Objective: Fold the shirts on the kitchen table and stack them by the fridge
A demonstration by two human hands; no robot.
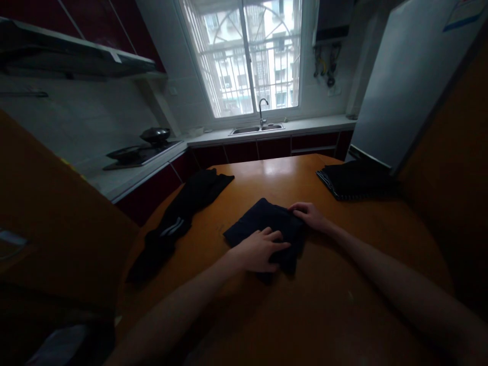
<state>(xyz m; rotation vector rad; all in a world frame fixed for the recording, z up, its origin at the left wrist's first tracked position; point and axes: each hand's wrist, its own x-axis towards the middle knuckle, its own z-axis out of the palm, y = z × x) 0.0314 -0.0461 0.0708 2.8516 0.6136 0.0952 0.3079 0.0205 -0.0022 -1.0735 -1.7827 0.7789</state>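
A dark navy folded garment (pixel 263 218) lies on the wooden table in front of me; its exact kind is not plain. My left hand (pixel 261 250) rests on top of it, fingers spread over the cloth. At the garment's upper right edge, my right hand (pixel 308 214) has thumb and fingers closed on the fabric. To the left lies a loose, crumpled black garment (pixel 190 201) with pale stripes. A stack of folded dark clothes (pixel 354 178) sits on the table's far right.
The wooden table (pixel 278 175) has a rounded outline. Beyond it run a counter with a sink (pixel 246 130) and tap (pixel 261 109) beneath a window. A stove with a wok (pixel 155 134) stands left, a fridge (pixel 407 76) right.
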